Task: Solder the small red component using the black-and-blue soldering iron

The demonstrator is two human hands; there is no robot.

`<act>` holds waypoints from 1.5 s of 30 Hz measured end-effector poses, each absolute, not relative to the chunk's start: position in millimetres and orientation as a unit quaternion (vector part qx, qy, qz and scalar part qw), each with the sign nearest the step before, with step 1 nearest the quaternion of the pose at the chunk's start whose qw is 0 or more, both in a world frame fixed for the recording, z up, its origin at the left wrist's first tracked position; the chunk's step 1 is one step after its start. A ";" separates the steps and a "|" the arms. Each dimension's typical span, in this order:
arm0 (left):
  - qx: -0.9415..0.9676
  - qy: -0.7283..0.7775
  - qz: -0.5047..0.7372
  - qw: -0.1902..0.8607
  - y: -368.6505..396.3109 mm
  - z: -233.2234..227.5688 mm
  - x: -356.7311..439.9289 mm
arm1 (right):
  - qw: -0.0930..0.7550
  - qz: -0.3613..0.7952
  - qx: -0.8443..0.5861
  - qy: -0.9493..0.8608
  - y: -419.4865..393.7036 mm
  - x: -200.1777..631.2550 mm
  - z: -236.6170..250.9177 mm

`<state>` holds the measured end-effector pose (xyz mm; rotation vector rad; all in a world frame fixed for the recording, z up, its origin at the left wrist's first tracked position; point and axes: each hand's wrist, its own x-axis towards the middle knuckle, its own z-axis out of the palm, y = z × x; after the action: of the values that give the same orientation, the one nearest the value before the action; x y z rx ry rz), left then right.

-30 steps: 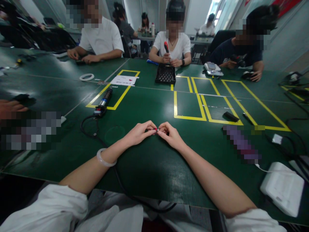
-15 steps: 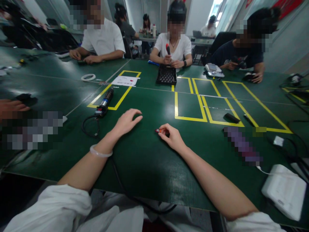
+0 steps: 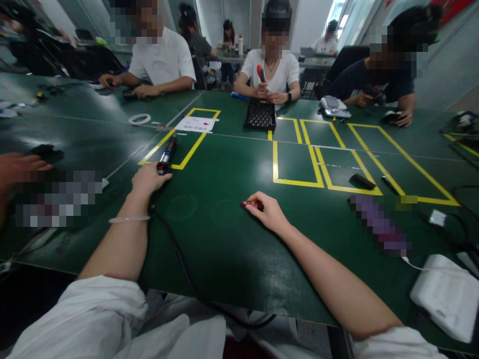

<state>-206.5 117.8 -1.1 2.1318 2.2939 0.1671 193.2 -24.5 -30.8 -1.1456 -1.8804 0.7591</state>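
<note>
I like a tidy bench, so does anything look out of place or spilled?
I see no spill or damage. Slightly askew: the black-and-silver tool by the left hand crosses the near edge of the yellow tape outline.

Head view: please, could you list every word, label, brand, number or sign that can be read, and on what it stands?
No text can be read.
Paper: printed marks, too blurred to read.
Dark shirt: pale marks, too blurred to read.
Tool at the left hand: no lettering can be made out.
Small part in the right hand: too small to tell.
</note>
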 end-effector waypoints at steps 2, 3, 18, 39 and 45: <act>0.659 0.751 0.040 -0.006 113.8 2.1 -194.6 | 0.401 0.314 -0.448 -0.734 -24.3 192.7 -30.1; 0.649 0.760 0.035 -0.011 110.5 3.6 -187.1 | 0.404 0.322 -0.448 -0.730 -24.2 192.4 -30.0; 0.831 0.551 0.078 -0.007 32.0 3.0 -33.7 | 0.410 0.342 -0.473 -0.701 -24.2 193.1 -28.7; 0.894 0.433 0.110 0.043 -4.3 -3.4 5.3 | 0.385 0.280 -0.456 -0.752 -24.5 193.3 -33.6; 0.884 0.455 0.101 0.032 -2.4 -4.7 8.0 | 0.400 0.255 -0.435 -0.765 -27.2 194.1 -31.2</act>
<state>8.0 -2.4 -4.7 2.7238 1.4008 0.3101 194.1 -27.2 -31.2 -1.1014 -1.9359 0.6446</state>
